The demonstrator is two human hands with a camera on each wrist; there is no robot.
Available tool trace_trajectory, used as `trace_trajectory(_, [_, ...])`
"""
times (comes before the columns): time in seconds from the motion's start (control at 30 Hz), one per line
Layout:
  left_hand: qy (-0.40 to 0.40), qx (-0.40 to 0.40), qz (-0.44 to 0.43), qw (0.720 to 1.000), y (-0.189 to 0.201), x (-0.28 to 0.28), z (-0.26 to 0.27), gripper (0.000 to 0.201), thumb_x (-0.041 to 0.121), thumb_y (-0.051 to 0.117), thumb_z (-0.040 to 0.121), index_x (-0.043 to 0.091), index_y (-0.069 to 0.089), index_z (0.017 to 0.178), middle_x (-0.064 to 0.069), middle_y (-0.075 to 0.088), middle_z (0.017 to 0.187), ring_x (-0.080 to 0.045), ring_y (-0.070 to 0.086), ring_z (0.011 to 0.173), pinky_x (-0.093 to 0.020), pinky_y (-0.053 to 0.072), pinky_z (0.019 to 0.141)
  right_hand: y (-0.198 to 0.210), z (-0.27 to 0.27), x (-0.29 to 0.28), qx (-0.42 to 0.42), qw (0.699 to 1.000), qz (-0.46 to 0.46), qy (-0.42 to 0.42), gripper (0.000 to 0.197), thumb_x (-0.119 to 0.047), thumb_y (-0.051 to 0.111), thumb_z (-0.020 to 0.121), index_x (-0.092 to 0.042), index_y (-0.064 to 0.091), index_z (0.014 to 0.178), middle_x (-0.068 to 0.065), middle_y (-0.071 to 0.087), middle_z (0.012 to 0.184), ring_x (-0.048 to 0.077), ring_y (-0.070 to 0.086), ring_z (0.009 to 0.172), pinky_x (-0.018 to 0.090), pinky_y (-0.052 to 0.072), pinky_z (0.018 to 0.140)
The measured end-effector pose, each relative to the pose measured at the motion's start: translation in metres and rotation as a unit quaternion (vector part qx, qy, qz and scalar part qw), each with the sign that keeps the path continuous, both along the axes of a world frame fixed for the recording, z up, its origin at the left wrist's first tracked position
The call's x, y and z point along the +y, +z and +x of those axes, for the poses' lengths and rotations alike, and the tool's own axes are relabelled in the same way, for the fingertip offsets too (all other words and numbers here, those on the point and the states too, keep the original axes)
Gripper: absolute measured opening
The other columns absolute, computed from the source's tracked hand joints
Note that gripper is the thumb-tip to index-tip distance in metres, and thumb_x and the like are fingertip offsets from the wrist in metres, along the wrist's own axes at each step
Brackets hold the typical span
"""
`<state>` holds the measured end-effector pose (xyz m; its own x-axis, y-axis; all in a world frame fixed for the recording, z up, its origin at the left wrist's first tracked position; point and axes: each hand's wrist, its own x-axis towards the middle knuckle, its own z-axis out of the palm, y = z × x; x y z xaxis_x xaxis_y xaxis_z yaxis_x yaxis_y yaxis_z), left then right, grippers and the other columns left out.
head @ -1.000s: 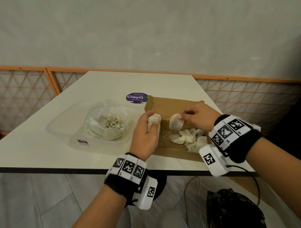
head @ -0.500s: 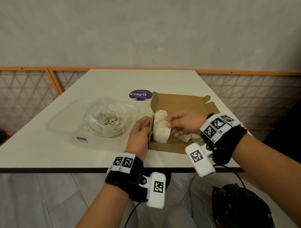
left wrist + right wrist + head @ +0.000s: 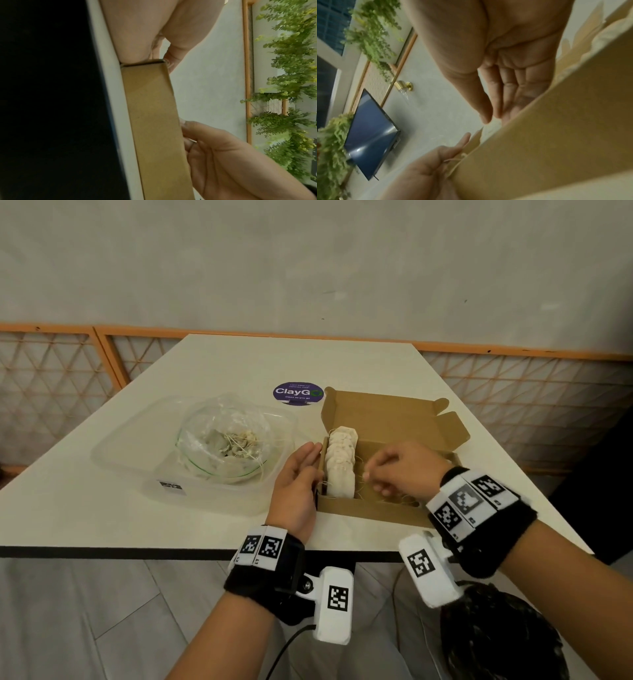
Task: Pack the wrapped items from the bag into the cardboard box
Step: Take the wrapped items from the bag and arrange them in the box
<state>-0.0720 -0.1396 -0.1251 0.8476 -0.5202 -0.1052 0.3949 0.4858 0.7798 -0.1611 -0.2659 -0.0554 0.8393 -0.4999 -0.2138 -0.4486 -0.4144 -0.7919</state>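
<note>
Room: a pale grey wall (image 3: 308, 261) behind, with an orange-framed lattice panel (image 3: 51, 371) along its foot; the wrist views also show hanging green plants (image 3: 291, 67) and a dark screen (image 3: 370, 135).
Surface: a white table (image 3: 239, 361) with a dark front edge and a purple round sticker (image 3: 298, 393).
Tub: a clear plastic tub (image 3: 120, 460) at the left, holding the bag (image 3: 233, 440) of remaining wrapped items.
Left hand (image 3: 298, 484): fingers straight, flat against the outer left wall of the cardboard box (image 3: 394, 419).
Box contents: wrapped items (image 3: 340, 460) stand in a row along the left wall.
Right hand (image 3: 400, 467): fingers loosely curled inside the box beside the row, holding nothing that shows.
</note>
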Motion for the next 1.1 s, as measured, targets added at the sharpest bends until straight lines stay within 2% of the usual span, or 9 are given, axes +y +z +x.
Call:
trace_trajectory(0.13, [0.005,0.007,-0.003,1.000,0.000,0.000,-0.001,0.043,-0.016,0.037,0.087,0.004,0.052,0.122,-0.013,0.056,0.133,-0.023,0.053,0.125,-0.041,0.040,0.107,-0.011,0.001,0.016,0.046,0.995,-0.082,0.045,0.012,-0.014,0.066,0.082,-0.008,0.075,0.087,0.003,0.071,0.086,0.010,0.059,0.078,0.021,0.047,0.071])
trace_trajectory(0.4, [0.010,-0.013,0.012,1.000,-0.002,0.000,0.000,0.043,-0.017,0.037,0.086,0.005,0.053,0.119,-0.012,0.056,0.133,-0.021,0.053,0.124,-0.043,0.039,0.109,-0.004,0.003,0.012,-0.032,0.996,0.036,-0.069,0.007,0.000,0.058,0.085,-0.004,0.063,0.086,0.014,0.068,0.080,0.022,0.060,0.071,0.031,0.054,0.072])
trace_trajectory(0.5, [0.024,-0.087,0.098,0.991,-0.003,-0.001,-0.001,0.039,-0.010,0.038,0.089,0.011,0.056,0.117,-0.008,0.058,0.129,-0.020,0.054,0.123,-0.044,0.041,0.107,0.013,-0.018,-0.027,-0.057,0.991,-0.024,-0.120,0.017,0.006,0.053,0.085,-0.010,0.060,0.081,0.013,0.067,0.079,0.027,0.064,0.078,0.037,0.054,0.078])
trace_trajectory(0.63, [0.050,-0.310,0.215,0.925,0.012,-0.007,-0.007,0.034,-0.004,0.042,0.088,0.014,0.058,0.112,-0.002,0.063,0.116,-0.016,0.060,0.110,-0.039,0.049,0.096,0.021,-0.042,-0.057,0.069,0.968,-0.233,-0.061,0.020,-0.002,0.063,0.079,-0.021,0.063,0.073,0.002,0.065,0.080,0.020,0.062,0.082,0.032,0.050,0.075])
trace_trajectory(0.73, [0.033,-0.370,0.241,0.897,0.034,-0.017,-0.014,0.027,0.001,0.048,0.087,0.020,0.062,0.101,0.001,0.066,0.106,-0.014,0.063,0.098,-0.032,0.052,0.086,0.018,-0.050,-0.063,0.122,0.943,-0.305,-0.047,0.011,-0.014,0.070,0.077,-0.023,0.063,0.077,0.001,0.060,0.089,0.014,0.052,0.078,0.026,0.040,0.064])
trace_trajectory(0.87, [-0.035,-0.426,0.305,0.851,0.046,-0.038,-0.026,0.023,0.002,0.053,0.085,0.019,0.065,0.096,0.005,0.064,0.091,-0.011,0.061,0.080,-0.026,0.049,0.082,0.004,-0.048,-0.070,0.236,0.901,-0.361,-0.038,0.032,-0.040,0.080,0.065,-0.027,0.063,0.088,0.004,0.047,0.104,0.024,0.047,0.101,0.038,0.048,0.087])
trace_trajectory(0.93, [-0.123,-0.460,0.351,0.806,0.047,-0.046,-0.032,0.023,0.001,0.054,0.084,0.020,0.066,0.088,0.001,0.066,0.089,-0.013,0.061,0.080,-0.025,0.050,0.080,-0.004,-0.046,-0.071,0.215,0.913,-0.345,-0.047,0.028,-0.037,0.079,0.067,-0.026,0.063,0.087,0.005,0.054,0.105,0.024,0.051,0.101,0.035,0.048,0.084])
trace_trajectory(1.0, [-0.204,-0.505,0.410,0.732,0.048,-0.051,-0.037,0.025,0.003,0.053,0.085,0.022,0.070,0.083,0.000,0.068,0.094,-0.013,0.060,0.085,-0.024,0.048,0.084,-0.006,-0.047,-0.074,0.156,0.938,-0.303,-0.058,0.018,-0.030,0.077,0.072,-0.024,0.064,0.083,0.004,0.061,0.098,0.020,0.054,0.092,0.025,0.043,0.071])
trace_trajectory(1.1, [-0.276,-0.529,0.476,0.647,0.049,-0.056,-0.041,0.033,0.007,0.046,0.089,0.019,0.075,0.096,0.001,0.067,0.114,-0.018,0.058,0.104,-0.024,0.044,0.094,0.001,-0.052,-0.079,0.065,0.967,-0.233,-0.077,0.010,-0.027,0.072,0.077,-0.022,0.067,0.084,-0.001,0.063,0.086,0.018,0.056,0.087,0.025,0.039,0.071])
